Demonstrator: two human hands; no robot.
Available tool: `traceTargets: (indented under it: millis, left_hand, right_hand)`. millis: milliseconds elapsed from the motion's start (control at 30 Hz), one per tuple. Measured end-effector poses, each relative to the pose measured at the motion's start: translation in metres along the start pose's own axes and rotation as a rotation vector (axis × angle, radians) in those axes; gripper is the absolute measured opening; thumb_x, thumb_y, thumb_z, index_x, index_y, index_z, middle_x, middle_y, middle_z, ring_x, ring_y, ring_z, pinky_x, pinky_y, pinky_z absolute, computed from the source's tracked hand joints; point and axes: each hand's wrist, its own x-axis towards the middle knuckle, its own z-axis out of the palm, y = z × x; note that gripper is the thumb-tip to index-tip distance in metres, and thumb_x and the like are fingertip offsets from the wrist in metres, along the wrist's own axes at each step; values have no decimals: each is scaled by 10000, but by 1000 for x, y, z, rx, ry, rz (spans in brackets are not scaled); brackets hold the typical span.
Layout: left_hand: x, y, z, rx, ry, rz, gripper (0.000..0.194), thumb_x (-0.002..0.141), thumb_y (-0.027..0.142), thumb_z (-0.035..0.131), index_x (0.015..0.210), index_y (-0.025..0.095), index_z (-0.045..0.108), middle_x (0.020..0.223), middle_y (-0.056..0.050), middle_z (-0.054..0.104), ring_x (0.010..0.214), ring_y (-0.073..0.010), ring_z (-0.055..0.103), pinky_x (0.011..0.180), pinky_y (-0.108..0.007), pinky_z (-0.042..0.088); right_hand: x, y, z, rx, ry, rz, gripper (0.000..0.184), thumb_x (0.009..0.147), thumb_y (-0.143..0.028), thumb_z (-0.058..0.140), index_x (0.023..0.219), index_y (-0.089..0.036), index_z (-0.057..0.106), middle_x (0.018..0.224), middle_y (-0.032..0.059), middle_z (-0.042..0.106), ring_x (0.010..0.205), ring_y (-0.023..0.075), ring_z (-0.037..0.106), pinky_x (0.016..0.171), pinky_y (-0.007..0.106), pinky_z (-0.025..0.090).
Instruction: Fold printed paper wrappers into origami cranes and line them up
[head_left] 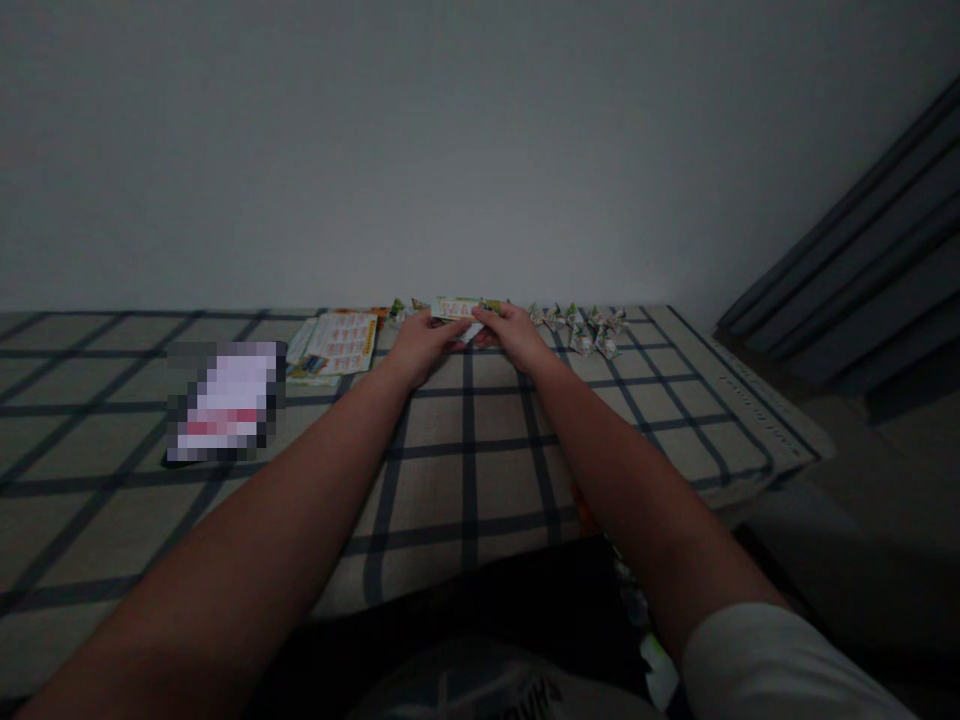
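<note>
One piece of printed paper (455,308) is what we see between the two hands, above the far edge of the table, at the middle of the scene. The left hand (420,345) pinches it from the left and the right hand (519,335) from the right, thumbs close together on the near side; we cannot make out every finger. Just to the right, we find several folded paper pieces (592,332) in a loose cluster, with a few more scraps partly hidden behind the hands. To the left of the left hand lie overlapping printed sheets (345,342), and nearer, further left, a blurred-out phone-like device (232,395). Under all this we see a checked tablecloth (469,480), with a plain wall (450,150) beyond and a dark curtain (862,240) at far right
</note>
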Motion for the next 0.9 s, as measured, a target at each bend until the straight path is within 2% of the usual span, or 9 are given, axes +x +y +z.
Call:
traceTargets:
  millis: [133,267,400,600,700,767,833,900]
  left_hand:
    - [-1,1,1,-6,-15,-1,465,565,325,917,967,146,767,1026,-100,762,810,-165,679,687,-260,546]
    - [1,0,-1,24,14,21,427,560,347,913,916,158,774,962,-82,762,789,-172,666,668,-267,526]
    - [4,-3,-4,71,86,45,355,584,370,885,844,156,770,825,-62,736,705,-165,624,615,-269,473]
    - [3,-1,-4,150,148,56,276,614,362,840,767,151,751,695,-31,669,588,-133,540,558,-268,412]
    - [3,0,-4,179,159,50,241,620,348,819,725,155,721,635,-12,624,564,-127,526,540,-258,403]
    - [3,-1,-5,179,141,46,243,620,355,816,712,158,709,610,-5,607,560,-128,528,535,-252,406]
    - [5,-3,-6,169,122,49,264,619,380,821,703,157,708,608,-6,612,552,-123,523,529,-247,407]
    - [6,-5,-7,168,105,57,283,610,394,833,709,155,720,633,-16,642,547,-118,522,523,-243,404]
  right_hand:
    - [0,0,0,19,-21,1,166,917,-322,700,865,-169,663,627,-17,649,495,84,583,520,196,530]
    - [-1,-1,0,14,-11,-9,272,924,-438,680,861,-179,629,641,-15,634,510,84,591,523,191,533]
    - [0,0,0,32,3,-58,299,888,-463,707,1007,-213,594,850,-7,678,565,71,606,531,184,532]
    - [2,7,-5,-67,7,-252,491,775,-352,809,1197,-250,580,1063,11,645,707,85,597,599,201,516]
    - [4,8,-9,-176,3,-322,344,787,-353,793,1077,-219,666,1038,23,647,740,96,575,656,225,513]
    - [4,8,-11,-239,-12,-382,236,810,-374,771,956,-196,715,1015,42,652,834,125,596,735,252,525]
    - [4,7,-12,-274,-17,-430,227,845,-409,734,890,-187,741,1009,60,655,931,155,607,796,277,531]
    - [3,7,-12,-289,-22,-434,281,874,-458,694,869,-183,750,1016,73,653,942,167,608,784,289,537]
